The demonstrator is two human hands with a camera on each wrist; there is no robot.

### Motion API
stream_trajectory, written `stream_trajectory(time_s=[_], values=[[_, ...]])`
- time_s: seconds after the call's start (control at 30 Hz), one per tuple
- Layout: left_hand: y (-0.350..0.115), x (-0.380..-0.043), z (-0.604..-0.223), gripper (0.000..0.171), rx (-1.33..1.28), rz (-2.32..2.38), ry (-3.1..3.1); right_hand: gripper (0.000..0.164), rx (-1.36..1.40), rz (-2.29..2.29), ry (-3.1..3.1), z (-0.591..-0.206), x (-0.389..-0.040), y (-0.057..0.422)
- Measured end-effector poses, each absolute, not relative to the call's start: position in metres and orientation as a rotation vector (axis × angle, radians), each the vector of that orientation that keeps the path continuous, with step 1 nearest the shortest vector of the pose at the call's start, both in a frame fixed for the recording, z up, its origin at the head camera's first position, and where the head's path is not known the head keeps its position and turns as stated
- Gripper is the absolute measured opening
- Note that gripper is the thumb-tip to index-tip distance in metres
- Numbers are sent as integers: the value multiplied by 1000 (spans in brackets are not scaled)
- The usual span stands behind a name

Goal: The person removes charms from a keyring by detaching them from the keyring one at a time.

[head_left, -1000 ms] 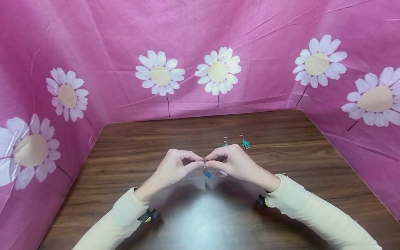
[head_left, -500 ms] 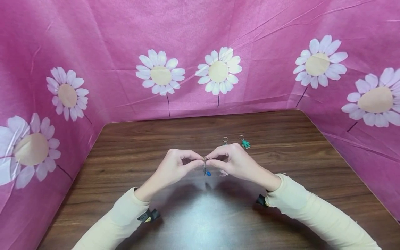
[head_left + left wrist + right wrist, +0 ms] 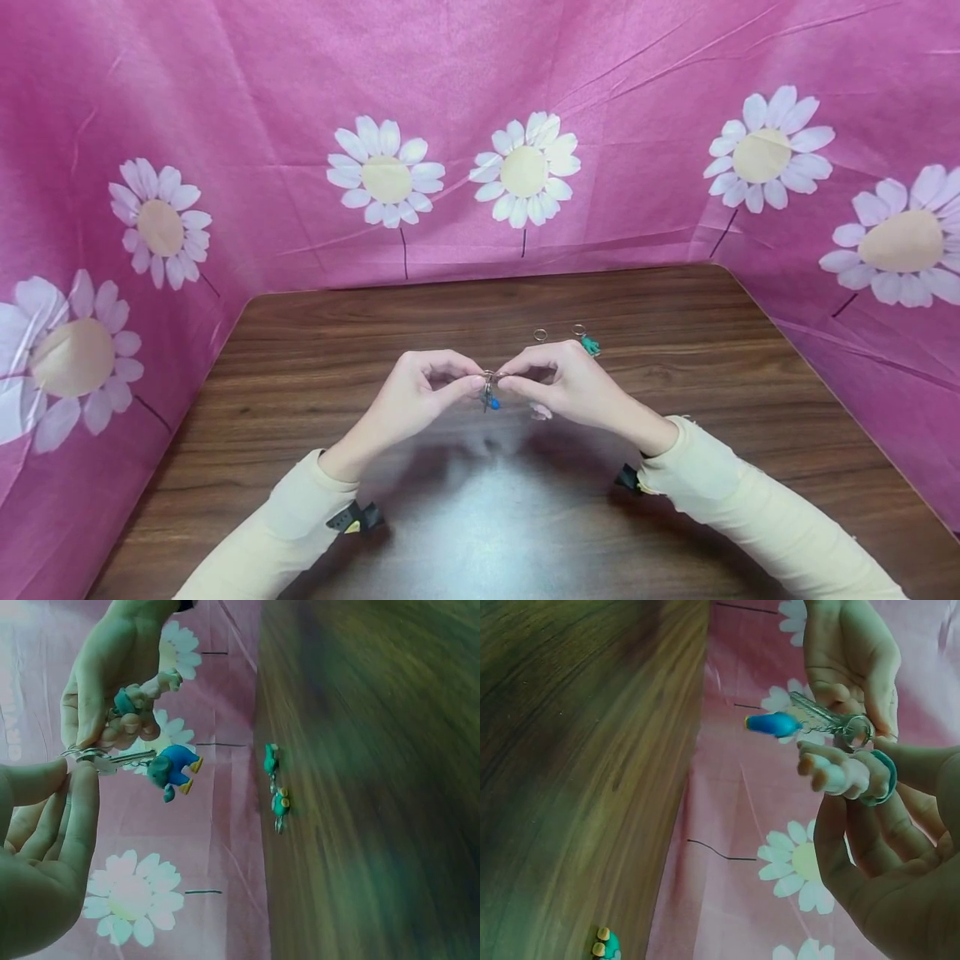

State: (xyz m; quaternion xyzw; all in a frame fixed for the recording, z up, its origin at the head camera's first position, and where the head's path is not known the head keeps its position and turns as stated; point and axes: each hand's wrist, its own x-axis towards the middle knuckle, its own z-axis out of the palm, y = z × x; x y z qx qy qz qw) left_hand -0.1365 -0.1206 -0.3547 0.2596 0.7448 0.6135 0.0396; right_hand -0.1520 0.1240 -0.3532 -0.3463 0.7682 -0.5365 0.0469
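Note:
In the head view my left hand (image 3: 420, 396) and right hand (image 3: 573, 387) meet fingertip to fingertip above the table. Between them is a metal key ring (image 3: 857, 732), pinched by thumb and fingers on both sides. From it hang a silver key (image 3: 131, 757) and a keychain figure (image 3: 176, 766) with a blue body and yellow feet. A pale pinkish figure with a teal band (image 3: 840, 776) dangles by my right fingers, partly hidden behind that hand in the head view. Whether its own ring is threaded on the key ring, I cannot tell.
Beyond my right hand, a green figure keychain (image 3: 591, 345) lies on the wooden table (image 3: 315, 333). A second keychain's ring (image 3: 540, 335) shows beside it; its green figure (image 3: 271, 759) appears in the left wrist view. Pink flowered cloth (image 3: 450, 67) surrounds the table's far sides.
Both hands have risen slightly, the keys and blue figure moving up and a little left with them. My right hand now covers more of the keychains behind it.

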Motion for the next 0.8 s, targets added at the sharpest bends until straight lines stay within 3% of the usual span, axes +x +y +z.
stream_trajectory(time_s=[0.47,0.8], values=[[-113,-138,-360,14,586,2072,2059,4,-1074,-1657,2332,-356,-152,122],[-115,-136,-361,22,655,1869,2275,3,-1031,-1573,2253,-353,-153,126]])
